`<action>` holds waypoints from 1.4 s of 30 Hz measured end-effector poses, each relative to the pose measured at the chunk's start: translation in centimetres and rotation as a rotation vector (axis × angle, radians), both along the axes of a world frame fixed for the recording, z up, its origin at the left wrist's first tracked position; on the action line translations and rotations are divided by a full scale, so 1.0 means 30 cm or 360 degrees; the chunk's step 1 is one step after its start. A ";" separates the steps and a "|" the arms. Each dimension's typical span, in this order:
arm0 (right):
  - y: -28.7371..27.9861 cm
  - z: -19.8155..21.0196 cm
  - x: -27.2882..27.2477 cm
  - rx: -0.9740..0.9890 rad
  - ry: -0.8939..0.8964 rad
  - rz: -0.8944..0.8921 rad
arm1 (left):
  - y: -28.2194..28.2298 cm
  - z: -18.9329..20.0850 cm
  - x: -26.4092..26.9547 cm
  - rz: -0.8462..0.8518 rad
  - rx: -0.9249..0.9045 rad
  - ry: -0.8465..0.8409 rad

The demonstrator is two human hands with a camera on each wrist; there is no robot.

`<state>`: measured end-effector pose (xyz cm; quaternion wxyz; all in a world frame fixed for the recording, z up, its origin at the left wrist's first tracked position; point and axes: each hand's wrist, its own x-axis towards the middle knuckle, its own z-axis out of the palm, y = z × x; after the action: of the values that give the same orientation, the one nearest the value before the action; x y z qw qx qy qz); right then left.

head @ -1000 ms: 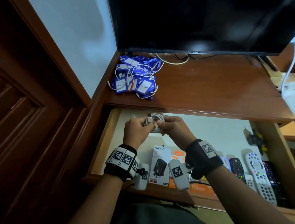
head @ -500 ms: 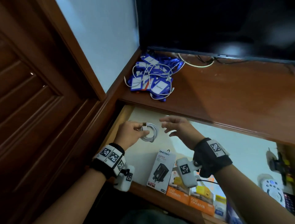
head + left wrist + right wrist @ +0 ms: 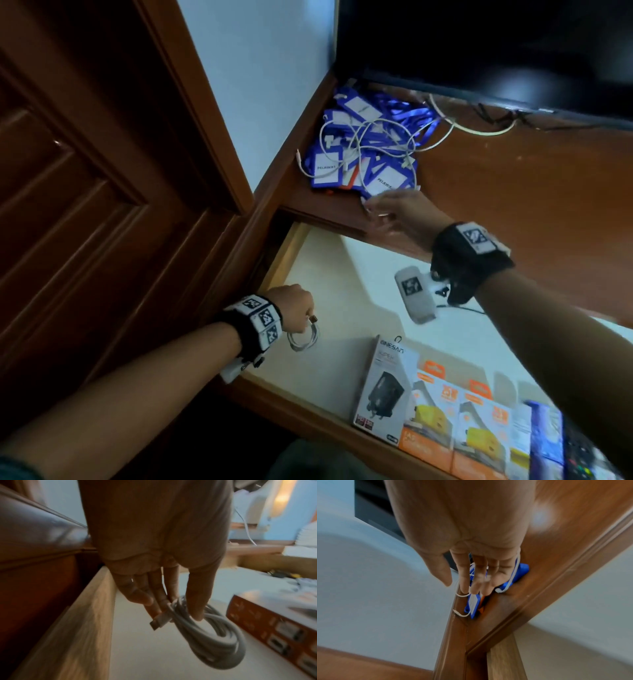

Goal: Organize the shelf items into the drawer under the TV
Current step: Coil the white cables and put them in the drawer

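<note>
My left hand [image 3: 297, 310] is low in the open drawer [image 3: 278, 260], near its front left corner. It grips a coiled white cable [image 3: 303, 339] whose plug sticks out past the fingers; in the left wrist view the coil [image 3: 207, 637] hangs from my left hand [image 3: 173, 608] just above the drawer floor. My right hand [image 3: 385, 208] is up on the shelf [image 3: 520, 192] with straight fingers, at the near edge of a pile of blue lanyard badges [image 3: 363, 150] tangled with loose white cables. In the right wrist view the fingertips [image 3: 465, 588] lie over the badges [image 3: 473, 607].
A black TV [image 3: 479, 44] stands over the back of the shelf. Along the drawer front stand a white charger box [image 3: 383, 387] and orange boxes [image 3: 442, 425]. A wooden door [image 3: 85, 205] closes off the left side. The drawer's left wall [image 3: 89, 622] is close beside my left hand.
My right hand let go of the coil and rose to the badge pile on the shelf. My left hand carried the coil down to the drawer's front left corner.
</note>
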<state>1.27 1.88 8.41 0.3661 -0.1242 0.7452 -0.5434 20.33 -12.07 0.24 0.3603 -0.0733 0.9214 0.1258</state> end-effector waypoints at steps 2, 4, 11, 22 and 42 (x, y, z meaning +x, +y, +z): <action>-0.086 0.005 -0.044 0.0020 0.0053 -0.0013 | -0.008 -0.039 -0.004 -0.0179 -0.0074 -0.0071; -0.173 0.005 -0.088 0.0025 0.0079 -0.0076 | -0.011 -0.072 -0.008 -0.0326 -0.0126 -0.0130; -0.367 -0.001 -0.195 0.0042 0.0074 -0.0194 | -0.018 -0.137 -0.013 -0.0456 -0.0162 -0.0158; -0.333 -0.034 -0.121 -0.0406 -0.0135 -0.0623 | -0.023 -0.187 0.028 -0.0414 -0.0137 -0.0186; 0.158 0.113 0.152 -0.0757 0.0196 -0.0416 | -0.013 -0.182 0.148 -0.0580 -0.0463 -0.0378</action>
<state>5.83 6.62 11.82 0.2074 -0.1422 0.6272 -0.7372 24.77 -12.46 -5.22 0.4684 0.0285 0.8790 -0.0845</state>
